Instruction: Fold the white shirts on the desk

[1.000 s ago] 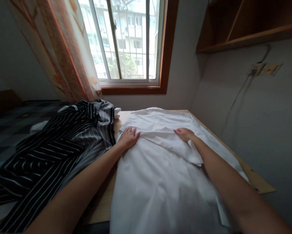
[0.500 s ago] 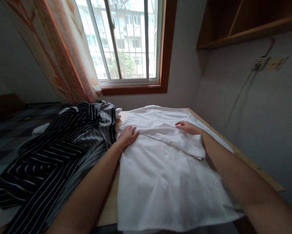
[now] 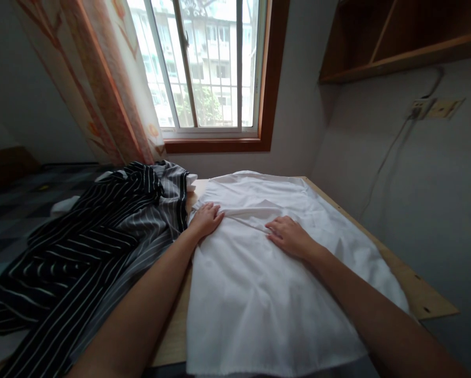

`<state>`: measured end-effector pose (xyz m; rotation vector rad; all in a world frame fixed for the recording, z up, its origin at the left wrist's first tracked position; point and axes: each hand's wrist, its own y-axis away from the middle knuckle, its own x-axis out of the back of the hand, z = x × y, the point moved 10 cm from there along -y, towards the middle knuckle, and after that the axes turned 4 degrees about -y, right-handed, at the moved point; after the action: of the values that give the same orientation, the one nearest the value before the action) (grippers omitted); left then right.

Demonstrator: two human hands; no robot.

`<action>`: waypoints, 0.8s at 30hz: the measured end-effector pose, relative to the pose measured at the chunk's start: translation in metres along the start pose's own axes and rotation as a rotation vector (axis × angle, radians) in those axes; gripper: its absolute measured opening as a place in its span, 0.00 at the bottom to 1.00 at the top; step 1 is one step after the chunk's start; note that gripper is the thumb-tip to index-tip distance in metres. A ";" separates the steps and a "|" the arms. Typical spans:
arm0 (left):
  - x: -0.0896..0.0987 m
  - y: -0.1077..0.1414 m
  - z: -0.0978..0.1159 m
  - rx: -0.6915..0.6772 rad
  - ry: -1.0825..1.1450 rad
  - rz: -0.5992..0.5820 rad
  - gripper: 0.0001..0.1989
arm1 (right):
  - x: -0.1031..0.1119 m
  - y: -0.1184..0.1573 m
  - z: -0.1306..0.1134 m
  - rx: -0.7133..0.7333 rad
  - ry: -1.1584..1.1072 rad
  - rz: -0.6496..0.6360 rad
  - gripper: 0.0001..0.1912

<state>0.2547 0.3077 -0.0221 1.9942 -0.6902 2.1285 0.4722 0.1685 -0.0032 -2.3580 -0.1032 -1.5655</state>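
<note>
A white shirt (image 3: 243, 283) lies spread over the light wooden tabletop (image 3: 428, 302), its lower edge hanging past the near side. My left hand (image 3: 207, 218) rests flat on the shirt's left edge, fingers out and close together. Near the middle of the shirt is my right hand (image 3: 289, 236), palm down with slightly bent fingers on the cloth beside a slanting fold. Neither hand visibly grips any fabric. To the right of my right forearm, more white cloth (image 3: 361, 257) stretches along the table's right side.
Black-and-grey striped clothing (image 3: 102, 247) is heaped left of the shirt, beside a bed with a checked cover (image 3: 7, 220). A curtain (image 3: 105, 89) and window (image 3: 207, 79) are behind. On the right wall hang a wooden shelf (image 3: 408, 55) and an outlet with a cord (image 3: 420, 107).
My right hand has come nearer and lower onto the middle of the shirt. The cuffed flap beside it no longer lies across; white cloth now spreads along the right side. My left hand stays put.
</note>
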 end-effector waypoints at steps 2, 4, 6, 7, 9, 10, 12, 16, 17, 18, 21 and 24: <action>0.000 0.000 0.000 -0.004 -0.010 -0.010 0.26 | -0.005 0.000 0.006 0.028 -0.033 -0.019 0.18; 0.000 0.000 -0.001 -0.006 -0.010 -0.014 0.26 | -0.004 0.001 0.010 0.058 -0.080 -0.036 0.19; 0.000 -0.001 -0.002 -0.006 0.013 -0.003 0.25 | -0.002 0.003 0.012 0.084 -0.115 -0.048 0.21; 0.000 -0.001 -0.002 -0.006 0.029 0.007 0.25 | 0.000 0.004 0.012 0.087 -0.128 -0.048 0.23; 0.001 -0.001 -0.003 -0.007 0.056 0.024 0.24 | 0.001 0.006 0.014 0.077 -0.140 -0.045 0.26; 0.000 -0.001 -0.003 -0.007 0.062 0.026 0.23 | 0.001 0.007 0.014 0.068 -0.139 -0.044 0.27; 0.000 -0.001 -0.002 -0.007 0.057 0.025 0.24 | 0.000 0.008 0.014 0.054 -0.125 -0.048 0.28; -0.001 0.000 -0.001 0.001 0.019 0.008 0.25 | -0.003 0.011 0.007 0.054 -0.083 -0.075 0.26; -0.001 0.000 -0.001 0.001 0.014 0.006 0.25 | -0.003 0.011 0.004 0.053 -0.071 -0.078 0.25; -0.001 0.000 -0.001 0.002 0.014 0.006 0.25 | -0.002 0.011 0.003 0.048 -0.056 -0.075 0.24; 0.000 -0.001 -0.001 -0.002 0.037 0.022 0.24 | 0.000 0.008 0.001 0.015 0.014 -0.051 0.22; 0.000 -0.001 -0.002 -0.003 0.061 0.033 0.24 | 0.002 0.004 0.002 -0.028 0.098 -0.031 0.18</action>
<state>0.2531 0.3098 -0.0216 1.9208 -0.7206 2.1957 0.4758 0.1649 -0.0030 -2.3065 -0.0966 -1.7043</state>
